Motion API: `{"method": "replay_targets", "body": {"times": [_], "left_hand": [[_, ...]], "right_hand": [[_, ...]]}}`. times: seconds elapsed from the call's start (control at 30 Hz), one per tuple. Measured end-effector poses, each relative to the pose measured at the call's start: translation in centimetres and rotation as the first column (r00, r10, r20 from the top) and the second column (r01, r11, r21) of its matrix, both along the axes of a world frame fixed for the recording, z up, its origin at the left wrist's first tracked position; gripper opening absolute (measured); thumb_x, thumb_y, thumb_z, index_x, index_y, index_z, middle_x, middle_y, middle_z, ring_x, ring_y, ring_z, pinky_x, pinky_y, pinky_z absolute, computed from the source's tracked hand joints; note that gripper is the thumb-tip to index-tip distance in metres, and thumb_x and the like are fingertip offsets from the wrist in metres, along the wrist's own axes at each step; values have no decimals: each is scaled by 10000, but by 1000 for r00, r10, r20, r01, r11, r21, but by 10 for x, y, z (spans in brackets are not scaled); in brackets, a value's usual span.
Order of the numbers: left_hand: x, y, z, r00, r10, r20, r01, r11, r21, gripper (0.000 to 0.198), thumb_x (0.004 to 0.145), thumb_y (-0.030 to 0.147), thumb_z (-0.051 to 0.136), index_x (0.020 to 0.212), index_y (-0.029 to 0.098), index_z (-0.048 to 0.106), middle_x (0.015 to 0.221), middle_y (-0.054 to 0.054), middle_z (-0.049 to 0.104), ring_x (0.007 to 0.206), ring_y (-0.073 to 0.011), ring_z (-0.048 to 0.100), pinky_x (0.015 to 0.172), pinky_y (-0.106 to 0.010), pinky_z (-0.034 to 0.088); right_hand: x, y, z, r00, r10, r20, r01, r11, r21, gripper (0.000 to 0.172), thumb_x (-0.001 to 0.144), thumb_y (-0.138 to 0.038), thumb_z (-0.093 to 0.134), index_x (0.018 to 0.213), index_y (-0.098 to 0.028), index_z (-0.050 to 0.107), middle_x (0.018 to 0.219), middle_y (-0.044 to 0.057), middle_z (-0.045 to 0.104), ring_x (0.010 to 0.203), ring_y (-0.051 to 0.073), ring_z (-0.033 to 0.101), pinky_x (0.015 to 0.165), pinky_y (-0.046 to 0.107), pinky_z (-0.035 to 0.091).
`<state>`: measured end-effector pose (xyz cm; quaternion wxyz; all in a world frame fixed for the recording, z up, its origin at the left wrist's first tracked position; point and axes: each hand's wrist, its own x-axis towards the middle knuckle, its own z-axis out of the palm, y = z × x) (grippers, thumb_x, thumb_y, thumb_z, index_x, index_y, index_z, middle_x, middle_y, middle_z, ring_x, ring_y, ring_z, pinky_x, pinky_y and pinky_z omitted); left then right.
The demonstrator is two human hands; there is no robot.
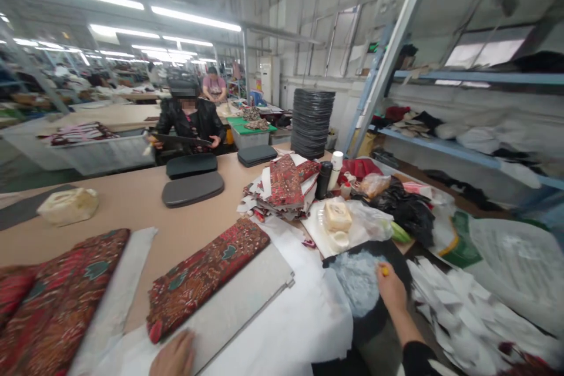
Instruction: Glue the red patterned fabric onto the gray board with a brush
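Observation:
My left hand (174,355) lies at the lower edge of the view, fingers resting on the near end of a pale grey panel (247,288). Along that panel lies a folded strip of red-brown patterned fabric (209,273). My right hand (392,291) is closed around a tool with a yellow end (385,271); its working end is hidden. It is over a black sheet (399,255) smeared with whitish paste (355,282). White paper (291,305) spreads under the panel. More patterned fabric (83,279) lies on a pale panel at left.
Patterned fabric pieces (286,185) are heaped beyond the panel, beside a black bottle (324,180) and a white bottle (335,167). Dark rounded pads (192,189) lie farther back. White scraps (476,311) pile up at right. Across the table, a person (189,120) holds a dark sheet.

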<state>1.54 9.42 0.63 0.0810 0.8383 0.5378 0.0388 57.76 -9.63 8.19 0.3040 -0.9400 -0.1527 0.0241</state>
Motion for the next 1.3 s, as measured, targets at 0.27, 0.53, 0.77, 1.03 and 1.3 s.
{"method": "replay_targets", "body": {"times": [0.27,0.53,0.77,1.03,1.3], "left_hand": [[-39,-32,-28,998,-50,49,42,990,137,338,803,323,402,1039,241,630,1177,-79,630,1082,-200,584,959,-322,473],[-46,-33,-37,993,-97,67,73,954,292,290,776,255,470,1013,223,633,1091,-77,669,986,-191,629,858,-325,531],[-41,-35,-24,995,11,97,-19,997,79,321,812,229,409,1062,216,611,1146,-67,643,1062,-182,583,940,-327,464],[-30,-30,10,976,188,114,-169,973,-158,414,854,208,267,1171,188,532,1176,-60,623,1066,-168,560,930,-313,406],[-34,-26,15,929,287,234,-216,934,-286,432,850,233,257,1190,149,511,1153,-84,638,1063,-172,567,949,-301,378]], "right_hand": [[-264,99,2,583,812,-33,-730,541,417,201,784,-344,449,812,-209,595,769,24,652,719,164,599,686,260,459],[-312,115,-29,420,908,4,-891,411,194,144,758,-223,452,757,-216,596,695,2,643,678,152,597,649,238,426],[-261,115,-13,675,728,119,-736,674,54,228,826,-321,396,794,-200,586,670,27,621,645,177,579,625,269,409],[-402,122,-28,157,987,29,-967,148,207,122,746,-208,520,812,-226,621,763,-10,674,736,142,601,701,230,407],[-364,124,-5,371,926,74,-927,374,-21,168,815,-229,438,795,-190,600,701,32,643,698,169,582,664,254,381]]}}
